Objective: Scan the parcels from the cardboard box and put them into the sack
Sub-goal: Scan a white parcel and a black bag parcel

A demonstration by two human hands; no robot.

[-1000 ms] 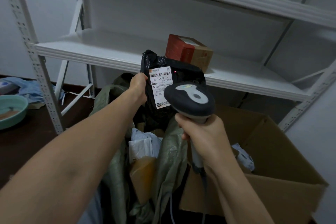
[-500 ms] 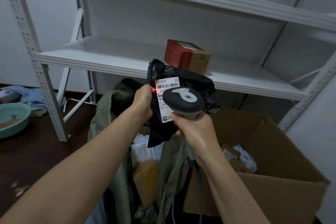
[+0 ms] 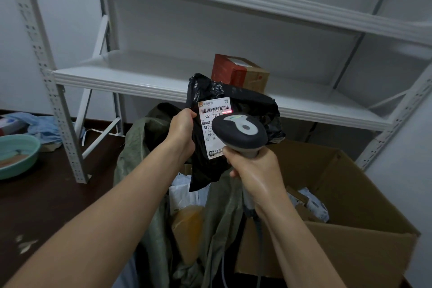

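My left hand grips a black plastic parcel by its left edge, held upright above the green sack. Its white label faces me. My right hand grips the handle of a dark grey barcode scanner, whose head covers the label's lower right. A red light spot sits at the right end of the barcode. White and yellow parcels lie inside the open sack. The cardboard box stands at the right with a few parcels in it.
A white metal shelf rack stands behind, with a red and brown carton on its lower shelf. At the left, a teal bowl and blue cloth lie on the dark floor.
The parcel and scanner have stayed close together while the red spot moved from the barcode's left end to its right end. The view has shifted slightly.
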